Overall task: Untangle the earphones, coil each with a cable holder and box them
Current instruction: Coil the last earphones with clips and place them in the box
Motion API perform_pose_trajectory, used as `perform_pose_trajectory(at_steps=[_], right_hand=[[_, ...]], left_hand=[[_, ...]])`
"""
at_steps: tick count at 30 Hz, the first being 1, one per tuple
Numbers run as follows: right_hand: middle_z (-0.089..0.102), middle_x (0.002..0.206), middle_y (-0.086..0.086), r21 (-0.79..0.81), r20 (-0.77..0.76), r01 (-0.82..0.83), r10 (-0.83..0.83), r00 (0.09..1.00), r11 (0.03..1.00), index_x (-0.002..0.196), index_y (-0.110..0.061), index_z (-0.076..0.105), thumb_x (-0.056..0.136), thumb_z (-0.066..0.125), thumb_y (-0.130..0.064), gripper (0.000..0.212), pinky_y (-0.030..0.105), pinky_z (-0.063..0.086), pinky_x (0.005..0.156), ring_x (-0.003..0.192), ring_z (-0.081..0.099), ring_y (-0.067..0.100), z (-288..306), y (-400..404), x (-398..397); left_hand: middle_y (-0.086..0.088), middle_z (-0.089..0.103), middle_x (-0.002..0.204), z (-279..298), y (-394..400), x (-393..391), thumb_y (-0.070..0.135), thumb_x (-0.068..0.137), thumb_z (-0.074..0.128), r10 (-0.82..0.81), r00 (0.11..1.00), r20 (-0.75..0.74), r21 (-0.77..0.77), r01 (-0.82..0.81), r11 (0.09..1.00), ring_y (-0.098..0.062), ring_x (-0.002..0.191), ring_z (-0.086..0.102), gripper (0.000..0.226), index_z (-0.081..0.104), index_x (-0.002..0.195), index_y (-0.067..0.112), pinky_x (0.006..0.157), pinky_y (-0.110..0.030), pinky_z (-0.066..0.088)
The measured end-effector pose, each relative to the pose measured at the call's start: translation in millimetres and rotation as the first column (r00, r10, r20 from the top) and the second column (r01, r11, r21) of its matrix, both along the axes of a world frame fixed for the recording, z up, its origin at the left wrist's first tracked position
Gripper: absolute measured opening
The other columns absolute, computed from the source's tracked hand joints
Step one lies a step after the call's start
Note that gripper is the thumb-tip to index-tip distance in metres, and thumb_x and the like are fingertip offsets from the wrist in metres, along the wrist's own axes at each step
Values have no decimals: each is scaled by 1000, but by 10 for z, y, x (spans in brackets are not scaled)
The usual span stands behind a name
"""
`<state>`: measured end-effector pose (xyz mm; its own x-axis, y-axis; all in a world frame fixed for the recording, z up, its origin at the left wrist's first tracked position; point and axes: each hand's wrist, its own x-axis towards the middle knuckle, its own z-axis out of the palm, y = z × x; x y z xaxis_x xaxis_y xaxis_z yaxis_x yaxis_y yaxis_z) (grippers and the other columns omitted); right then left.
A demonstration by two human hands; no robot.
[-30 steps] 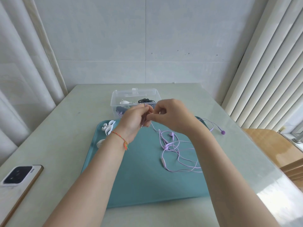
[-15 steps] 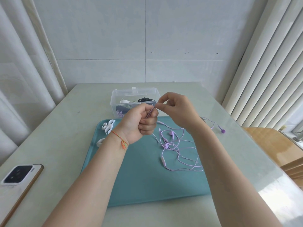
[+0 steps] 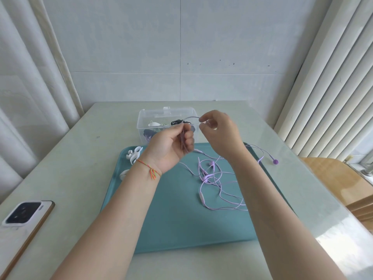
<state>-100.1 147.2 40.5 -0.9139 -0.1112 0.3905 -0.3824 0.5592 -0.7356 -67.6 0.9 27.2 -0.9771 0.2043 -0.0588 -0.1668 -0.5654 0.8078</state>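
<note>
Purple earphones lie in a loose tangle on the teal tray, one earbud trailing off its right edge. My left hand is closed around a bundle of coiled purple cable, palm toward me. My right hand pinches the cable between thumb and forefinger, so a short arc spans between the two hands above the tray's far edge. A clear plastic box behind the hands holds coiled earphones, white and black. Two white cable holders lie at the tray's left edge.
A phone lies face down near the table's front left edge. Curtains hang on the left, vertical blinds on the right, a tiled wall behind. A wooden surface sits beyond the table's right edge.
My hands have drawn apart and risen a little. The right hand moved right and up, pulling a short arc of cable out from the left hand, which has turned palm toward me.
</note>
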Motion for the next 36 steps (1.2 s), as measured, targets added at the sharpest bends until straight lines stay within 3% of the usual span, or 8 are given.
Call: perform_pose_trajectory(at_steps=[4,8,12,18,22,26,32,36], right_hand=[[47,95,0,-21,-183,43,-46,982,999,96,-15,58,84,64,-15,14,21,39,78,86,48,15,25,-99,99],[65,73,5,74,14,-95,94,995,993,80,-11,67,86,63,-25,15,25,39,55,59,49,14,3,-230,200],[66,73,0,88,51,-70,65,997,994,84,-12,69,85,65,-28,17,34,50,64,71,62,21,-48,-303,243],[66,76,10,169,92,-89,74,993,982,80,-3,65,81,63,-23,19,35,48,62,71,58,30,-42,-282,234],[66,81,5,206,132,-141,116,985,968,78,-7,68,83,66,-21,15,30,45,66,78,60,22,-17,-250,231],[58,71,-6,107,128,-169,155,979,980,77,-13,63,85,68,-24,14,21,39,58,63,52,11,-2,-247,231],[65,81,-4,67,99,-181,174,980,981,89,-11,64,85,66,-18,8,24,43,61,66,54,12,-55,-270,193],[66,87,-2,107,112,-183,171,979,977,93,-13,70,85,66,-17,9,24,42,68,71,56,11,-87,-279,180]], left_hand=[[-12,72,84,-34,-14,-48,13,103,37,160,987,25,121,-162,979,-24,83,71,30,59,84,5,84,-32,56],[-8,67,79,-33,29,-31,13,103,38,196,979,58,124,-202,972,-18,73,68,26,59,89,5,70,-28,56],[-5,69,76,-26,102,6,15,104,36,193,978,75,111,-200,973,-16,69,69,30,59,88,6,77,-26,48],[-3,68,77,-10,115,24,15,102,41,148,982,119,118,-162,980,-15,71,69,24,61,91,9,71,-25,52],[-9,71,83,18,100,34,16,104,37,145,979,142,167,-168,972,-19,82,69,28,58,87,8,76,-31,52],[-10,71,80,28,51,33,16,104,35,190,973,134,190,-213,958,-19,74,72,29,54,84,8,67,-29,55],[-10,72,74,58,52,47,17,105,34,200,972,119,163,-218,962,-20,67,72,28,54,87,8,61,-25,56],[-6,72,76,2,121,22,19,105,33,186,979,89,118,-195,974,-17,70,71,31,58,90,8,72,-27,53]])
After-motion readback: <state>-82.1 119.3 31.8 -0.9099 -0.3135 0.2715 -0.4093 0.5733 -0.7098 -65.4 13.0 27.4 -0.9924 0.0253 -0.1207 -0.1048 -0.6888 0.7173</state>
